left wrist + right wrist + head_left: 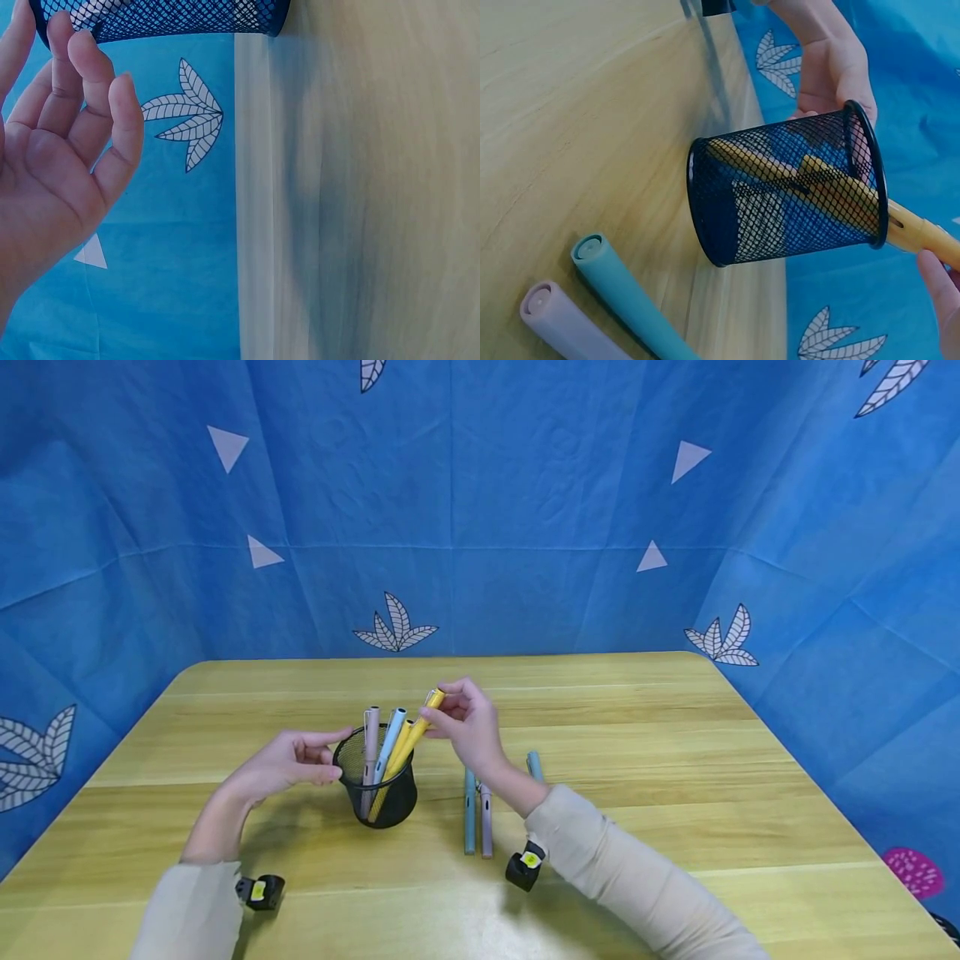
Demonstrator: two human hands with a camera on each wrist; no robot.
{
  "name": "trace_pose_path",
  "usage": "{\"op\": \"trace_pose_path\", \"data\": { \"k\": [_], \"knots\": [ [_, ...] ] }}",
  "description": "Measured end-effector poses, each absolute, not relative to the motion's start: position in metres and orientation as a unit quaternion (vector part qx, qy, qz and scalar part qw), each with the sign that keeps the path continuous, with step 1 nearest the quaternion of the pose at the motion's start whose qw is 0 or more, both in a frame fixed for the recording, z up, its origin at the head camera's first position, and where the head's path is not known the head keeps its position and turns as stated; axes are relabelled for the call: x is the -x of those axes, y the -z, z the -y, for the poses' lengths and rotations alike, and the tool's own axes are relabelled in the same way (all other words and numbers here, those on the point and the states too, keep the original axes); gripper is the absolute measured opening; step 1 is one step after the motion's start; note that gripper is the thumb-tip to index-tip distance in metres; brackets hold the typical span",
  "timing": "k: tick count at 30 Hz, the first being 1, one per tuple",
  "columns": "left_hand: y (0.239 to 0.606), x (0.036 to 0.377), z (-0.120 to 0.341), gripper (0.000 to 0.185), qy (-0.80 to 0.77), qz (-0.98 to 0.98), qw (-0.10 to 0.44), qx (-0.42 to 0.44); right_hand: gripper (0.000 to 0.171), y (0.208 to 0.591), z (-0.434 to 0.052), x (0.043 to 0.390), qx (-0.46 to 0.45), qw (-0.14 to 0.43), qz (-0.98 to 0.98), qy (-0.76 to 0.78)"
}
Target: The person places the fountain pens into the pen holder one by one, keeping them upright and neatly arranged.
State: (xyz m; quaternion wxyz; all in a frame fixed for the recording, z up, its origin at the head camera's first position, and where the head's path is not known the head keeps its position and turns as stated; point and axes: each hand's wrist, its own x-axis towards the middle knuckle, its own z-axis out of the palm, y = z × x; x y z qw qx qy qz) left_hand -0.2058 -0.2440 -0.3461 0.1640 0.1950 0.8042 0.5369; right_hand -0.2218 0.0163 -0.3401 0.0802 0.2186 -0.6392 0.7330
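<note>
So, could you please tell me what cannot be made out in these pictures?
- Third teal pen: head view, mostly hidden behind the right hand's wrist.
- Left hand: whether its fingertips touch the mesh pen cup cannot be told in the head view; the left wrist view cuts the cup off at the top edge.
- Yellow pen: right wrist view, its held end runs off the right edge.
- Pen tips in the cup: blurred by mesh.

Beige long sleeves, bare hands, a small black wrist camera with a yellow sticker on each wrist.
</note>
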Motion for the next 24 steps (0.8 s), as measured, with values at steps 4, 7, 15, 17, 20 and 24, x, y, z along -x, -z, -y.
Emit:
{"op": "trace_pose_path", "data": {
  "k": [4, 7, 15, 17, 20, 24],
  "knots": [
    [0.347, 0.206, 0.244, 0.066, -0.539, -0.802, 0.164, -0.195, 0.026, 0.341, -0.014, 0.221, -0.230, 0.087, 0.655, -0.714],
    [0.347, 0.206, 0.244, 0.066, -0.541, -0.801, 0.164, -0.196, 0.025, 0.342, -0.013, 0.219, -0.237, 0.085, 0.665, -0.703],
    [0.347, 0.205, 0.243, 0.065, -0.543, -0.800, 0.164, -0.196, 0.022, 0.326, -0.012, 0.203, -0.253, 0.073, 0.681, -0.683],
    [0.347, 0.205, 0.244, 0.065, -0.543, -0.800, 0.163, -0.197, 0.022, 0.326, -0.011, 0.201, -0.255, 0.071, 0.685, -0.679],
    [0.348, 0.206, 0.244, 0.065, -0.543, -0.800, 0.162, -0.199, 0.021, 0.330, -0.010, 0.203, -0.263, 0.072, 0.689, -0.672],
    [0.348, 0.206, 0.245, 0.065, -0.542, -0.800, 0.161, -0.202, 0.022, 0.344, -0.008, 0.212, -0.276, 0.082, 0.699, -0.655]
  ]
}}
